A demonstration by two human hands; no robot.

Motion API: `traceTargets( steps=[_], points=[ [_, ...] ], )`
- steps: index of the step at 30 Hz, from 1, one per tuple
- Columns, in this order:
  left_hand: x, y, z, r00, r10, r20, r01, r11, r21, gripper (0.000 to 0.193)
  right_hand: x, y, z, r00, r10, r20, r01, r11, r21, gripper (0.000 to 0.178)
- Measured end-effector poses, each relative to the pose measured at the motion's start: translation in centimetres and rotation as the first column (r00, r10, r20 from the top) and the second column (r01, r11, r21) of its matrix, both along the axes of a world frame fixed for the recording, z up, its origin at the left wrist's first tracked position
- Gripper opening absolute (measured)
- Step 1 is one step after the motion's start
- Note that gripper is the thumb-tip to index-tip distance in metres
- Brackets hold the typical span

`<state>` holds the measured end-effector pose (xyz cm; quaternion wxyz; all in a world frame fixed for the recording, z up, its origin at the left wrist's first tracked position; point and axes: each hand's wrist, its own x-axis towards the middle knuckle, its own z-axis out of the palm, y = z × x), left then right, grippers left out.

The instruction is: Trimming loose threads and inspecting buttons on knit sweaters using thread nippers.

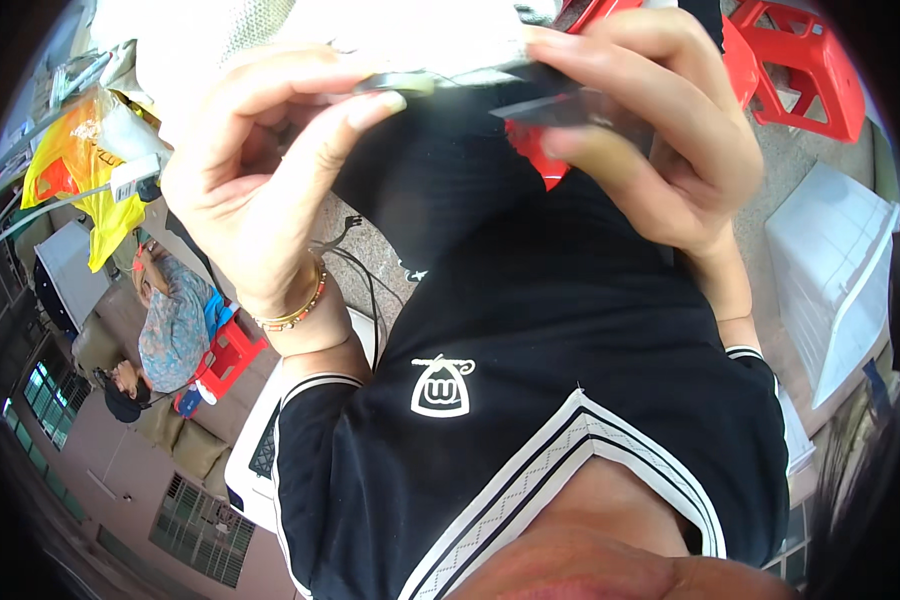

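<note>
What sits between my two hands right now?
In the head view, a thin dark flat piece bridges left hand and right hand, pinched by both.

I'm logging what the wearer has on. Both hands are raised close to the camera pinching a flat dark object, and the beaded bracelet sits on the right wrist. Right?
Not quite. The head view shows the beaded bracelet on the left wrist, below the left hand; the right wrist is bare. The rest holds: the left hand and right hand are raised close to the camera, pinching a flat dark object.

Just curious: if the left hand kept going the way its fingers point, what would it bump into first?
Probably the right hand: the left hand points its fingers across the flat dark piece both hold. Depth is unclear.
</note>
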<state>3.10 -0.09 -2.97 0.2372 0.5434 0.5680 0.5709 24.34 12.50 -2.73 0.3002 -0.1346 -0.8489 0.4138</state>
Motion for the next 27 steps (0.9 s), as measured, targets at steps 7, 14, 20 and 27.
traceTargets(
  steps=[7, 14, 20, 27],
  points=[
    [-3.3, 0.1, -0.2, 0.973, -0.232, 0.009, 0.232, 0.972, -0.024, 0.022, -1.6, -0.7, -0.4, 0.999, -0.012, 0.038, 0.013, 1.0, -0.025, 0.043],
    [-4.0, 0.2, -0.6, 0.94, -0.34, 0.001, 0.339, 0.938, 0.072, 0.021, -1.3, 0.5, 2.3, 0.967, 0.089, 0.238, -0.059, 0.99, -0.13, 0.041],
    [-4.1, -0.6, -0.7, 0.955, -0.278, -0.101, 0.281, 0.96, 0.018, 0.022, -1.9, -0.8, 3.0, 0.972, 0.031, 0.234, 0.008, 0.986, -0.165, 0.036],
    [-4.5, -0.6, -0.6, 0.948, -0.287, -0.138, 0.293, 0.956, 0.024, 0.02, -2.5, -1.0, 4.0, 0.955, 0.006, 0.298, 0.014, 0.998, -0.066, 0.033]
  ],
)
